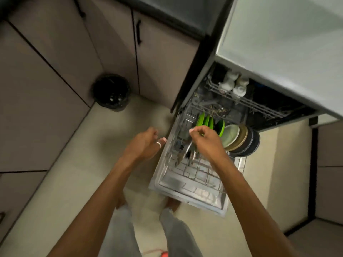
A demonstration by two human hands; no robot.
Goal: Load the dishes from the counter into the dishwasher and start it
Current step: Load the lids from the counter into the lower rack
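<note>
several utensils [189, 151] under right grip [204, 141]

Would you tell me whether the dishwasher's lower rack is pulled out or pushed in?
Pulled out: the lower rack sits over the open door, plates exposed.

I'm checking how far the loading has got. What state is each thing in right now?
dishwasher door: open, folded down.
lower rack: pulled out, partly filled.
plates: standing on edge in the lower rack.
upper rack: holding white cups.
right hand: pinching cutlery over the rack.
left hand: empty, loosely curled.
bin: lidless, black liner.
</note>
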